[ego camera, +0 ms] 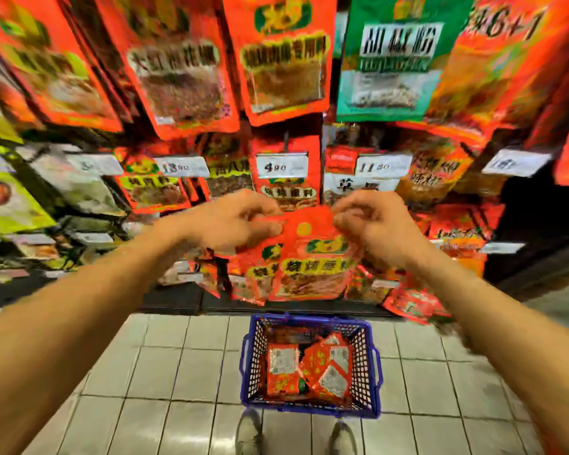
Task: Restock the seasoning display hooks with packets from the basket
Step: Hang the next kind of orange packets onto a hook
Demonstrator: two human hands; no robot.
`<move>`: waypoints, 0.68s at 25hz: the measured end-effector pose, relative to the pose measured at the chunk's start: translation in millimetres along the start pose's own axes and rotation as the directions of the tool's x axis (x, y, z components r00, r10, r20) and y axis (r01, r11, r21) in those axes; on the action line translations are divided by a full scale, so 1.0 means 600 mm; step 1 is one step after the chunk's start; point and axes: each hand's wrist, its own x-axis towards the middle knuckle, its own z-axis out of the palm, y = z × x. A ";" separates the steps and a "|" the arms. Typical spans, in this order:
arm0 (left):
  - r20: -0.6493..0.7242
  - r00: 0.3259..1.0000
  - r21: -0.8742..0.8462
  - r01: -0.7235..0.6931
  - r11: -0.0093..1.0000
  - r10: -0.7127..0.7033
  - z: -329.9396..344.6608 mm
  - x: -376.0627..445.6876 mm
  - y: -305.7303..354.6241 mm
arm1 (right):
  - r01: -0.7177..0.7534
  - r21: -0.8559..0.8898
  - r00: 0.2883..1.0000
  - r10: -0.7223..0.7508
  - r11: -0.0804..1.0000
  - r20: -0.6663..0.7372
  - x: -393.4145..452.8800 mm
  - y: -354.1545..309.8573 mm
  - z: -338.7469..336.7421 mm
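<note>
The red seasoning packets (312, 257) are in both of your hands, held up in front of the display, right above the basket on the floor. Your left hand (234, 221) grips the top left corner of the small stack, with the fingers curled over the upper edge. Your right hand (372, 221) pinches the top right corner in the same way, so the packets hang down between the two hands and a little below them. At least two packets are there, one behind the other; the exact number I cannot tell because of the blur.

Just behind your hands hangs a row of similar red packets, under a white price tag (281, 165) that reads 4.80. More red packets and one green packet (391, 57) hang in the row above.

The blue basket (372, 366) stands on the tiled floor (165, 372), close in front of your shoes (248, 431). Several red packets lie inside it, some with the white back label up
</note>
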 end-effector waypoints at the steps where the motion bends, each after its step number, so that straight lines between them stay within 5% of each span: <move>1: -0.029 1.000 -0.028 -0.014 1.000 0.013 -0.037 -0.013 0.036 | 0.032 0.003 0.999 -0.032 0.999 -0.033 0.006 -0.049 -0.015; 11: -0.337 0.910 0.023 -0.250 0.968 0.243 -0.281 -0.116 0.287 | 0.358 -0.011 0.913 -0.352 0.934 -0.204 0.043 -0.414 -0.146; 14: -0.393 0.868 0.011 -0.327 0.945 0.304 -0.326 -0.141 0.323 | 0.419 0.225 0.884 -0.339 0.880 -0.321 0.038 -0.451 -0.166; 17: -0.448 0.822 -0.017 -0.401 0.916 0.351 -0.358 -0.155 0.358 | 0.325 0.564 0.944 -0.230 0.759 -0.236 0.042 -0.461 -0.146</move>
